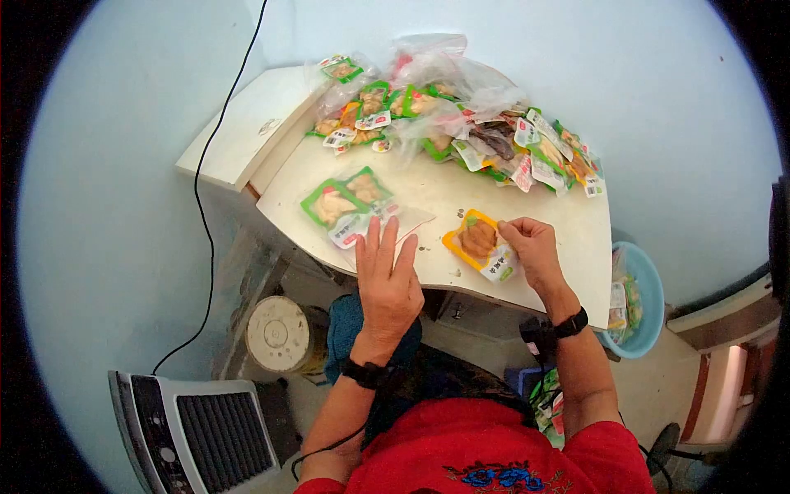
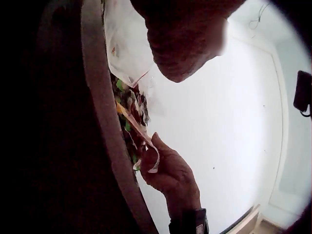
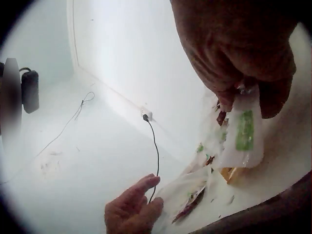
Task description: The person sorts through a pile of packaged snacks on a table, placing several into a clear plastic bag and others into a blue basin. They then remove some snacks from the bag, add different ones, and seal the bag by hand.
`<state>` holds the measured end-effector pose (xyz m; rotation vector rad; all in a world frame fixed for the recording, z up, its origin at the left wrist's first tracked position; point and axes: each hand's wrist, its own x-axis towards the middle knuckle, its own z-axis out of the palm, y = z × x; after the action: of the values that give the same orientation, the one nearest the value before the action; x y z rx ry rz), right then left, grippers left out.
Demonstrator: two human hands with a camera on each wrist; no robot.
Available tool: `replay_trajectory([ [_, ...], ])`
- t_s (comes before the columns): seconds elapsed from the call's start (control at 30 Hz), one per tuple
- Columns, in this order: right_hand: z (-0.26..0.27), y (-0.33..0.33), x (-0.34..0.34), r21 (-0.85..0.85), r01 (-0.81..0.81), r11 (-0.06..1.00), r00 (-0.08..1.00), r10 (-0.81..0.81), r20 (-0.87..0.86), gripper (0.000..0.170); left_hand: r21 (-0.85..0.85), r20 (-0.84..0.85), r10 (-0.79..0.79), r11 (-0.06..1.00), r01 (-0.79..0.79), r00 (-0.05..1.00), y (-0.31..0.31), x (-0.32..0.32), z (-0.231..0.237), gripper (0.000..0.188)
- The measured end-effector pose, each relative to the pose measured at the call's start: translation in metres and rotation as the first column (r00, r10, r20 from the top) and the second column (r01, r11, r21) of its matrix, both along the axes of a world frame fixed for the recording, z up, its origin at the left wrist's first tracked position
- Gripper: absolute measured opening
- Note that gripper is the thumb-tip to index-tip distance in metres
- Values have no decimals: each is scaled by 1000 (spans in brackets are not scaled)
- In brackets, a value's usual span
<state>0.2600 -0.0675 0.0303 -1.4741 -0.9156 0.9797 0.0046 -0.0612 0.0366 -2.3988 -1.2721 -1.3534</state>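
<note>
The right hand (image 1: 539,251) pinches the edge of a yellow-edged food packet (image 1: 480,240) between thumb and fingers, the packet lying tilted above the front part of a white table (image 1: 586,226). The left hand (image 1: 385,288) is spread, fingers extended, at the near edge of a clear plastic bag (image 1: 414,220) with two green-edged packets (image 1: 332,205) side by side in it; whether the fingertips press on it, I cannot tell. Both wrists wear black straps. Behind the hands, a heap of mixed packets (image 1: 547,156) and crumpled clear plastic (image 1: 481,82) stretches along the table's back. Right of the table, a blue basin (image 1: 652,309) holds more packets. Below left stands a round stool (image 1: 278,333).
</note>
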Motion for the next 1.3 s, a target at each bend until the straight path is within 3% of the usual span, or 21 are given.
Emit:
replay_trajectory([
  [0.03,0,-1,3,-50,-12,999,999,14,42,21,-7,-4,7,1000,-7,1000,0,1,-1,37],
  [0.13,10,-9,5,-156,-126,980,990,112,-90,25,-29,-9,33,999,-33,999,3,2,-5,36],
  [0.23,12,-16,7,-226,-203,953,977,183,-108,30,-42,-2,28,999,-28,1000,3,-2,-8,34],
  [0.33,14,-22,14,-217,-293,931,956,278,-97,36,-35,-29,-25,999,24,999,2,-7,-5,32],
  [0.43,19,-28,8,-214,-130,968,974,84,-212,35,-30,-67,-38,999,36,997,0,-10,-5,31],
  [0.53,11,-31,9,-94,-16,995,955,-13,-296,33,-46,-69,6,999,-9,998,0,-11,-8,31],
  [0.67,13,-39,1,1,17,1000,949,-16,-314,28,-60,-74,36,997,-41,997,5,-12,-14,34],
  [0.73,13,-43,1,-16,16,1000,964,-20,-265,26,-71,-59,29,997,-33,998,7,-13,-16,35],
  [0.83,25,-52,-10,8,-42,999,941,42,-335,23,-92,-37,5,996,-8,999,9,-14,-16,37],
  [0.97,30,-60,-29,-48,-192,980,871,147,-469,24,-123,-28,-27,992,23,999,8,-16,-16,43],
  [1.3,12,-35,-76,14,-290,957,686,219,-694,29,-219,58,-98,970,109,993,1,-15,-4,60],
])
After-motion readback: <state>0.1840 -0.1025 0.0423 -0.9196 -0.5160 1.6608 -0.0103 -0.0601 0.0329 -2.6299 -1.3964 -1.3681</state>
